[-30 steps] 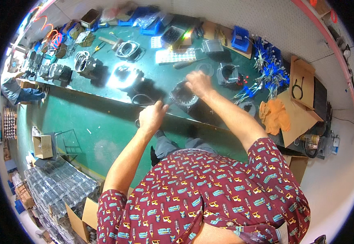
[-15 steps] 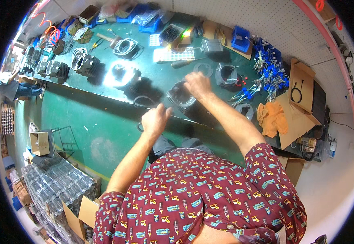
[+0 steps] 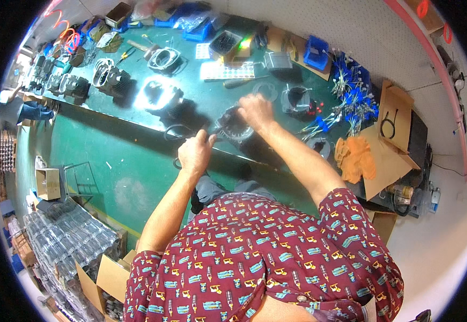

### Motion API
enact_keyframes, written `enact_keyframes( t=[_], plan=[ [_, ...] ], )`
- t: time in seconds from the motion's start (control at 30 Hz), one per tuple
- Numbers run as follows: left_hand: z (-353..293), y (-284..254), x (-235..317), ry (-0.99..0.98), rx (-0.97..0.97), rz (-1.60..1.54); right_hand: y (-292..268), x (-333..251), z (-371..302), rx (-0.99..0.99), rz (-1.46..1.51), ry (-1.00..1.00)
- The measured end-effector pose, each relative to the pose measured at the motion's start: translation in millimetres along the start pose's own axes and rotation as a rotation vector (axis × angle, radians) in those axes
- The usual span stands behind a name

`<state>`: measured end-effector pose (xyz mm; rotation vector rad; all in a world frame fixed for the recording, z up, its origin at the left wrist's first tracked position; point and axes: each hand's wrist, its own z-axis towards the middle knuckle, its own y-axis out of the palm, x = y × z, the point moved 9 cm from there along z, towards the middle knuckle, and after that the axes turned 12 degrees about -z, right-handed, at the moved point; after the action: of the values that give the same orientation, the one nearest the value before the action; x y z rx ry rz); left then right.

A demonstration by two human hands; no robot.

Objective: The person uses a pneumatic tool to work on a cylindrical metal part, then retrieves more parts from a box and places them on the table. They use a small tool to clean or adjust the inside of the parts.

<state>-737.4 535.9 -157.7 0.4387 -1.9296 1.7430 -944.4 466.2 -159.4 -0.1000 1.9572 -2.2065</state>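
Note:
A dark round finned metal part [image 3: 232, 130] sits near the front edge of the green workbench [image 3: 201, 104]. My right hand [image 3: 255, 110] lies on its top right rim, fingers curled over it and gripping it. My left hand [image 3: 196, 153] is just left of and below the part, fingers closed around a thin dark tool [image 3: 214, 132] whose tip reaches the part's side. A loop of black cable [image 3: 177, 130] lies on the bench by the left hand.
Several finned engine cylinders [image 3: 110, 80] and a shiny metal part [image 3: 161, 96] stand to the left. A white perforated tray [image 3: 228, 70], blue bins [image 3: 319, 51], blue-tagged wires [image 3: 351, 99], orange gloves [image 3: 354, 158] and an open cardboard box [image 3: 394, 115] lie behind and right. Another person's sleeve [image 3: 29, 111] shows far left.
Both hands have stayed at the dark round part. The left hand has shifted slightly up and toward it.

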Motion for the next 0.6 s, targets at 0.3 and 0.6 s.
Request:
enact_keyframes(
  t=[0.3, 0.6],
  plan=[
    [2, 2, 10, 0.069, -0.094, 0.034, 2, 4, -2, 0.060, 0.012, -0.026],
    [-24, 7, 7, -0.044, -0.100, -0.219, -3, -5, 10, -0.039, 0.127, -0.271]
  ],
)
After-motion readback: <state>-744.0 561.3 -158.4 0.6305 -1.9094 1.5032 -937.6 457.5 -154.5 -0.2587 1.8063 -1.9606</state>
